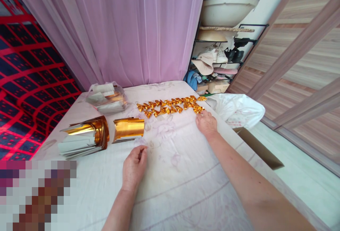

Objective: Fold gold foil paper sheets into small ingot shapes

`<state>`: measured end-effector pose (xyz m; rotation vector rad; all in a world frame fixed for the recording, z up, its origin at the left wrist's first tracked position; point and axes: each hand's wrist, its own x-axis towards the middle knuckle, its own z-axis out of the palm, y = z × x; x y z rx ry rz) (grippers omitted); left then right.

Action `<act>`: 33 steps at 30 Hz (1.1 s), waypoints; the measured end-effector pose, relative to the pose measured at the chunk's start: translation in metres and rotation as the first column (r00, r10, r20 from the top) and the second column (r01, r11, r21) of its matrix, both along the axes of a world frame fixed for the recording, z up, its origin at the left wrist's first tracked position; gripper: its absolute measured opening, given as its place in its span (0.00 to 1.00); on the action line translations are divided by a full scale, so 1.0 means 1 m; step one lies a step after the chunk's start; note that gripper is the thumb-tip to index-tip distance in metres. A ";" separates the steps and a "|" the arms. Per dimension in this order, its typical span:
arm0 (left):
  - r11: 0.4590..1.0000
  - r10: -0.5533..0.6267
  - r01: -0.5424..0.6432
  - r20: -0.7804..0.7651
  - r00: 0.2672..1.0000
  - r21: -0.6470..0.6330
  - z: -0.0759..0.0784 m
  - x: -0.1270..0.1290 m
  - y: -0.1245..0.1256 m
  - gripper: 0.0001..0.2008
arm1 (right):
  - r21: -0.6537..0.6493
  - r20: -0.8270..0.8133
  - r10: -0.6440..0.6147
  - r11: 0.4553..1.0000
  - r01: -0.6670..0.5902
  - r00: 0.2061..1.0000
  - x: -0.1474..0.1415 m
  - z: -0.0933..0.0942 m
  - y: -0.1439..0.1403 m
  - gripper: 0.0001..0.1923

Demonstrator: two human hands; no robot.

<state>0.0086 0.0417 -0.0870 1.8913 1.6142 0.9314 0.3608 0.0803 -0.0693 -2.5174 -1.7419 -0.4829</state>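
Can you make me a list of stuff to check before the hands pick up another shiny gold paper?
1. Left hand free: ok, it rests loosely curled on the white cloth, holding nothing that shows.
2. Right hand free: ok, it lies flat by the end of the folded gold pieces.
3. Gold paper within reach: ok, the curled gold sheet lies just beyond the left hand.
4. More paper ready: ok, a gold paper stack sits left of that sheet.
5. Room to fold: ok, bare cloth shows between the hands.
6. How many sheets are left in the stack: cannot tell.
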 end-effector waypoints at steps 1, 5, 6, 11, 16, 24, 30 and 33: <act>1.000 -0.001 0.001 0.002 1.000 0.000 0.000 0.000 0.000 0.15 | 0.009 -0.002 0.000 1.000 0.000 1.000 -0.002 -0.001 -0.001 0.18; 1.000 -0.004 0.004 0.010 1.000 -0.001 0.001 0.000 0.000 0.15 | 0.088 -0.037 0.056 0.995 -0.052 0.998 -0.014 -0.008 -0.004 0.16; 1.000 -0.003 0.003 0.010 1.000 0.000 0.001 0.001 0.000 0.15 | 0.108 -0.051 0.088 0.991 -0.082 0.995 -0.018 -0.010 -0.005 0.16; 1.000 -0.005 0.005 0.014 1.000 -0.001 -0.002 0.001 0.002 0.15 | 0.125 -0.099 0.163 0.981 -0.151 0.982 -0.042 -0.015 -0.006 0.15; 1.000 -0.003 0.003 0.066 0.998 -0.002 -0.006 0.000 0.003 0.15 | 0.094 -0.155 0.204 0.977 -0.191 0.967 -0.057 -0.010 -0.004 0.15; 0.994 0.102 -0.085 0.363 0.926 -0.064 -0.002 0.004 0.003 0.17 | 0.058 -0.273 0.385 0.922 -0.384 0.882 -0.132 -0.008 0.007 0.15; 0.989 0.142 -0.101 0.513 0.846 -0.108 0.005 0.001 0.002 0.17 | 0.077 -0.435 0.371 0.923 -0.376 0.821 -0.188 -0.003 0.032 0.21; 0.987 0.153 -0.102 0.523 0.839 -0.125 0.006 0.000 0.002 0.19 | 0.072 -0.520 0.333 0.935 -0.348 0.786 -0.201 0.001 0.049 0.21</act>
